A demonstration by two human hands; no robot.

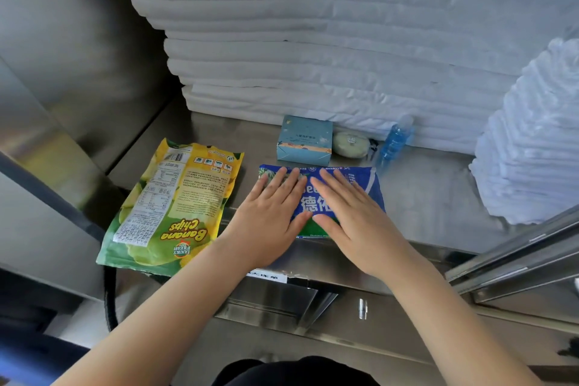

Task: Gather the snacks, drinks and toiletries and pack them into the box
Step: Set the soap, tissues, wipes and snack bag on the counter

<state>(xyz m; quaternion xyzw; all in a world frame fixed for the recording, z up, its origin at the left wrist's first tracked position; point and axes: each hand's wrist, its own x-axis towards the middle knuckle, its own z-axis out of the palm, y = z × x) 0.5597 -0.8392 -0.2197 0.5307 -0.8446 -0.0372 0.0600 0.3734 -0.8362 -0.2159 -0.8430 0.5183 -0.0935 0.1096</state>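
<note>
- Right, both my hands lie flat and unclenched on the blue packet (pixel 341 194) — my left hand (pixel 269 213) on its left half, my right hand (pixel 351 213) on its right half, fingers spread, grasping nothing yet.
- The blue packet sits at the front of the steel desk (pixel 438 197), its near edge close to the desk's lip.
- Beside it on my left lies the banana chips bag (pixel 169 204), back panel up, its lower end hanging over the desk's edge.
- Behind the packet are the small teal box (pixel 305 139), a round pale green item (pixel 351 144) and a little blue bottle (pixel 395 139), all just in front of the stack of folded white linens (pixel 313 41).
- No packing box is in view, so I judge this is the gathering stage.
- To do it well, I'd curl my fingers under the packet's side edges rather than press down — a soft pack could crush or slide.
- I'd lift it level, and mind the chips bag, which looks ready to slip off the edge if nudged.
- The bottle looks light and could tip easily, so I'd reach past it carefully.
</note>
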